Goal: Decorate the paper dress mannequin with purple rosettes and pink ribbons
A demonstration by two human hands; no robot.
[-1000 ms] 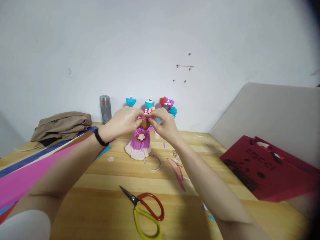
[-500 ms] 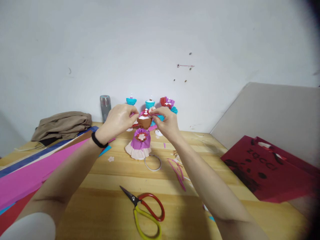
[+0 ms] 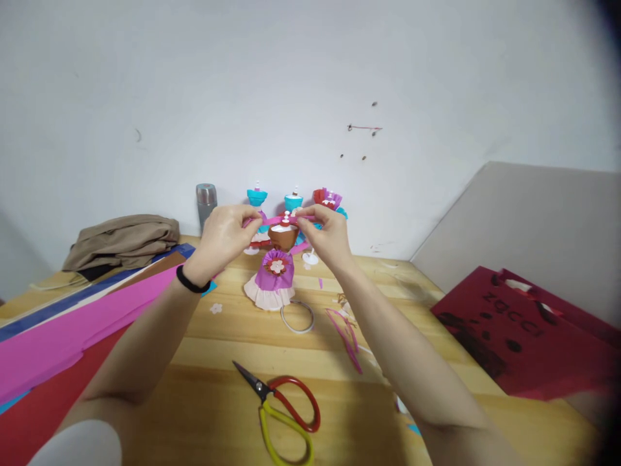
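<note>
A pink paper strip (image 3: 272, 221) stretches between my two hands, level with the white neck of a small dress form. My left hand (image 3: 226, 239) pinches its left end, and my right hand (image 3: 326, 236) pinches its right end. The dress form (image 3: 282, 237) has a brown paper bodice. Below it spreads a purple skirt (image 3: 274, 278) with a pale ruffled hem and a flower at the waist. Other dressed forms stand behind, one with a blue top (image 3: 257, 197) and one in red and purple (image 3: 330, 198), partly hidden by my hands.
Red-and-yellow-handled scissors (image 3: 276, 404) lie in front, with a hoop (image 3: 297, 317) and pink scraps (image 3: 347, 340) beyond. Coloured paper sheets (image 3: 97, 330), a brown cloth (image 3: 123, 241) and a flask (image 3: 206, 207) are at left. A red bag (image 3: 514, 336) lies at right.
The pink strip, bunched by the dress form's neck before, is now drawn out straight between my hands. The view has shifted slightly.
</note>
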